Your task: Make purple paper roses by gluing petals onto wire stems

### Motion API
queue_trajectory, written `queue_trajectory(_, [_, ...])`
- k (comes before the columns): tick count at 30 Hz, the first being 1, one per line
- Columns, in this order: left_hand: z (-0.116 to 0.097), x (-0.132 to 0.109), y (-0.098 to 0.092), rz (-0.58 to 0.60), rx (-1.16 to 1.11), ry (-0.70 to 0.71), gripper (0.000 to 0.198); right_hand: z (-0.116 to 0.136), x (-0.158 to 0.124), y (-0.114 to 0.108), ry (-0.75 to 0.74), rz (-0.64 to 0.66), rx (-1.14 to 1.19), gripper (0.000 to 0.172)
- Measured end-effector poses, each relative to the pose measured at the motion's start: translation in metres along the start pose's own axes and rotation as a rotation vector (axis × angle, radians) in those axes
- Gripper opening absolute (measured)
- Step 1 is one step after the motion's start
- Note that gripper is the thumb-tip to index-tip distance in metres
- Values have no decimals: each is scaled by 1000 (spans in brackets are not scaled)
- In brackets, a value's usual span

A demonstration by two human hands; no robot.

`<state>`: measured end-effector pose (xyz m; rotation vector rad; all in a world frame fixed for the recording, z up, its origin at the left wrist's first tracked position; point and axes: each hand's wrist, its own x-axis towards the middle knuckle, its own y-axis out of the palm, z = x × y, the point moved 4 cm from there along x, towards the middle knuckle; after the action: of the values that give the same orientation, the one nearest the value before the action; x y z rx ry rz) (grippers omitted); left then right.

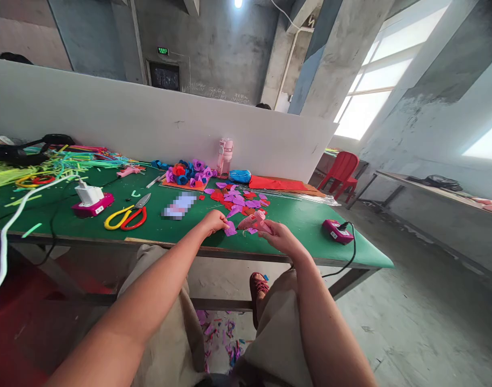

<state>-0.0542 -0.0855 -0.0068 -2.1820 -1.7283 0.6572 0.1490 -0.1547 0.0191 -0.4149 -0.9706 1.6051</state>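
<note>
My left hand (214, 220) pinches a small purple paper piece (230, 229) at the front of the green table (306, 220). Close to its right, my right hand (281, 237) is wrapped around a pink glue gun (254, 220), whose nozzle points left toward the purple piece. Whether the nozzle touches the paper I cannot tell. Just beyond both hands lies a loose scatter of purple and red petal-shaped paper pieces (238, 200). Purple, blue and red paper flowers (187, 173) are heaped farther back, left of a pink bottle (225, 156).
Yellow-and-red-handled scissors (127, 216) and a blurred rectangle (179, 206) lie left. Magenta power blocks (338, 231) sit at both sides, with a black cord off the right edge. A white cable (12, 226) crosses the left. Behind stand a blue packet (240, 176), red sheets (276, 184) and a white partition (149, 115).
</note>
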Motion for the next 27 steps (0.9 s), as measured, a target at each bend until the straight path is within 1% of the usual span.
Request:
queue_trajectory(6, [0,0,0,-6,-10,2,24,3,0,2,-12,28,-2,20])
queue_trajectory(9, [1,1,0,-2,-9,-4,23,3,0,1,-11,8,-6,18])
queue_trajectory(14, [0,0,0,-2,-13,6,20,3,0,2,-12,16,9,23])
queue_trajectory(18, [1,1,0,4,-14,9,16,10,-1,2,-25,19,40,25])
queue_trajectory(22, [2,2,0,5,-22,16,16,16,-1,7,-33,56,44,22])
queue_trajectory(27, [2,2,0,1,-29,22,19,14,1,12,-35,65,41,20])
